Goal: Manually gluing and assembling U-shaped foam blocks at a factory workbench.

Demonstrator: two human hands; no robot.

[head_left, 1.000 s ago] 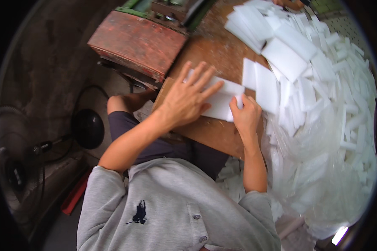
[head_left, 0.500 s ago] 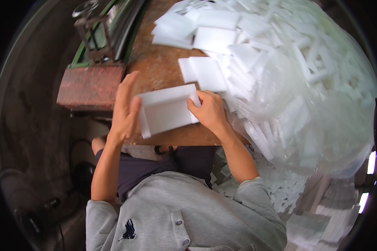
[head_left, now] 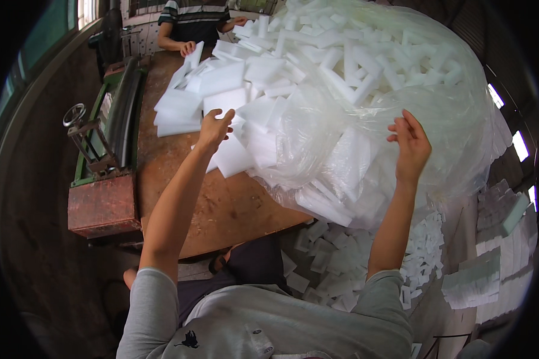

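- Just left of the clear plastic bag (head_left: 305, 131), a loose white foam sheet (head_left: 232, 158) lies flat on the wooden table (head_left: 233, 200), near the left hand. One corner points toward the person; its far end is covered, so its long axis cannot be told for sure.
- Also left of the bag and farther from the person, another white sheet (head_left: 221, 79) has its long axis running crosswise, its right end toward the bag.
- The left hand (head_left: 217, 128) is left of the bag, above the sheets, fingers loosely parted and gripping nothing visible; whether its fingertips touch foam cannot be told.
- The right hand (head_left: 412, 143) is raised in front of the bag's right part, fingers half curled, nothing in its grasp.
- Half a second ago both hands were at a white foam tray left of the bag; now they are wide apart and the tray has left them. Which white piece it is now cannot be told.
- The bag bulges with white foam strips and offcuts, among them an angular frame-like piece (head_left: 371, 85).
- Beyond the bag's left side, a co-worker's hand (head_left: 187, 48) is at the sheets.
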